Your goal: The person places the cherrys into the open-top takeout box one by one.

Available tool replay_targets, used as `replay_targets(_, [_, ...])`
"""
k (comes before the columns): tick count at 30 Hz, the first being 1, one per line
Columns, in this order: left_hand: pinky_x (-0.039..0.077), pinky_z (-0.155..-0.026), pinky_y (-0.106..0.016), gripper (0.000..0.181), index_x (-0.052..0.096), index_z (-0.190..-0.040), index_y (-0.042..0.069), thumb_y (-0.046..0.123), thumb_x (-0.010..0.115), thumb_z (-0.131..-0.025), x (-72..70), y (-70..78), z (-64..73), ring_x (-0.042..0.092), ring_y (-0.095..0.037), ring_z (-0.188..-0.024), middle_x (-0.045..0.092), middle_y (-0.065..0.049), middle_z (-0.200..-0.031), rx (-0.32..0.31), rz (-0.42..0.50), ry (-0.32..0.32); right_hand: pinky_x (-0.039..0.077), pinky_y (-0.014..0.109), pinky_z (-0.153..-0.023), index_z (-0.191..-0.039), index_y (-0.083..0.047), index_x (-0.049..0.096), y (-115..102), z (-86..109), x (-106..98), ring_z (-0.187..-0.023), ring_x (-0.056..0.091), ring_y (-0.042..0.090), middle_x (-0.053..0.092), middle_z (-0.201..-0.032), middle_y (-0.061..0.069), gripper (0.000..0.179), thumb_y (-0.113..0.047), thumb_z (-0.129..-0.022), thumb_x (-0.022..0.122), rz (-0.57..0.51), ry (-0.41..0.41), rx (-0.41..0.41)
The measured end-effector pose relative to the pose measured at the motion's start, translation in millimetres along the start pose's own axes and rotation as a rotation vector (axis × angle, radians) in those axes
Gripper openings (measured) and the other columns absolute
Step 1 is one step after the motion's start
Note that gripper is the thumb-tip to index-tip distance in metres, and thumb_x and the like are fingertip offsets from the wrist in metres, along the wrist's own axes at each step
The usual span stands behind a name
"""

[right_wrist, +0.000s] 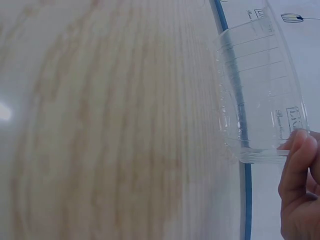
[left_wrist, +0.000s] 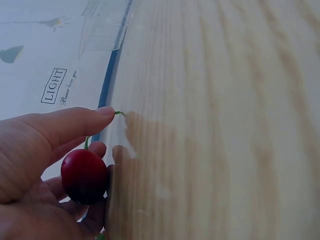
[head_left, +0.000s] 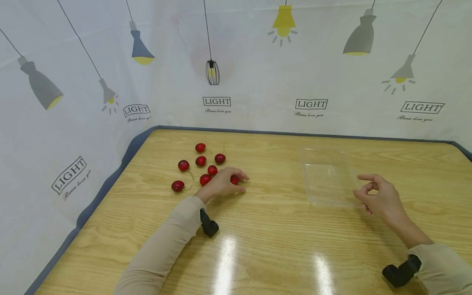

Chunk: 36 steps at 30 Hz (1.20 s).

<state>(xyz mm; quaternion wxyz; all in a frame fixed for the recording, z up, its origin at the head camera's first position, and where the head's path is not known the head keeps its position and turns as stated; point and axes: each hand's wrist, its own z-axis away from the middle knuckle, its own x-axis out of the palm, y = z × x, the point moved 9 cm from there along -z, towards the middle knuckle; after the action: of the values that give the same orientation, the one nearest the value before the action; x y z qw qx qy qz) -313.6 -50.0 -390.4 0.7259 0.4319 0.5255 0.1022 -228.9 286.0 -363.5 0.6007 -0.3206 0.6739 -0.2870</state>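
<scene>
A red cherry (head_left: pixel 234 179) is within the curled fingers of my left hand (head_left: pixel 223 182). The left wrist view shows this cherry (left_wrist: pixel 84 176) close up, its green stem running behind the upper digit. Other cherries (head_left: pixel 183 165) with stems lie on the table around and beyond that hand. At the right, my right hand (head_left: pixel 383 200) pinches the near right rim of a clear plastic box (head_left: pixel 307 188). The right wrist view shows thumb and finger on the edge of the see-through box (right_wrist: pixel 260 90). No cherry is visible inside it.
The wood-grain table (head_left: pixel 273 237) has a blue border (head_left: pixel 236 130) along its back. Behind it hangs a white cloth (head_left: pixel 250 73) printed with lamps. Black wrist cameras (head_left: pixel 208 223) sit on both sleeves.
</scene>
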Motion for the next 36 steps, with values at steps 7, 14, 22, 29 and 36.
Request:
replay_targets(7, [0.04, -0.084, -0.032, 0.024, 0.064, -0.1, 0.009, 0.012, 0.07, -0.076, -1.5, 0.0, 0.9, 0.052, -0.016, -0.092, 0.059, -0.001, -0.094, -0.006, 0.002, 0.011, 0.042, 0.029, -0.037, -0.125, 0.008, 0.037, 0.5, -0.9, 0.5, -0.043, 0.049, 0.017, 0.049, -0.073, 0.009, 0.043, -0.006, -0.087, 0.053, 0.011, -0.004, 0.01])
replay_targets(14, [0.04, -0.084, -0.032, 0.02, 0.065, -0.096, 0.009, 0.012, 0.07, -0.076, -1.7, 0.0, 1.1, 0.052, -0.016, -0.094, 0.06, -0.001, -0.093, -0.018, -0.009, 0.011, 0.042, 0.03, -0.037, -0.124, 0.009, 0.037, -2.0, -1.1, 0.8, -0.042, 0.048, 0.017, 0.049, -0.073, 0.011, 0.043, -0.005, -0.086, 0.052, 0.024, -0.008, -0.004])
replay_targets(22, [0.041, -0.083, -0.031, 0.014, 0.065, -0.089, 0.01, 0.011, 0.07, -0.076, -1.6, 0.9, 1.0, 0.052, -0.016, -0.093, 0.059, 0.0, -0.092, -0.006, -0.013, 0.012, 0.041, 0.029, -0.036, -0.123, 0.01, 0.037, -4.5, -0.8, 0.8, -0.041, 0.047, 0.016, 0.049, -0.071, 0.01, 0.042, -0.005, -0.086, 0.052, 0.031, -0.01, -0.013])
replay_targets(29, [0.041, -0.081, -0.03, 0.01, 0.065, -0.085, 0.011, 0.011, 0.07, -0.076, -0.8, -0.2, 1.5, 0.051, -0.015, -0.09, 0.058, 0.001, -0.091, -0.016, 0.001, 0.007, 0.04, 0.028, -0.036, -0.122, 0.01, 0.038, -6.0, -1.8, 1.3, -0.039, 0.046, 0.015, 0.049, -0.071, 0.01, 0.042, -0.004, -0.085, 0.052, 0.05, -0.011, -0.021])
replay_targets(36, [0.041, -0.08, -0.03, 0.009, 0.066, -0.083, 0.01, 0.011, 0.07, -0.076, -1.2, -0.3, 0.6, 0.051, -0.014, -0.089, 0.058, 0.001, -0.09, -0.007, 0.002, 0.004, 0.04, 0.029, -0.036, -0.123, 0.01, 0.038, -5.6, -1.7, 1.3, -0.039, 0.046, 0.016, 0.049, -0.071, 0.011, 0.042, -0.004, -0.085, 0.052, 0.045, -0.011, -0.022])
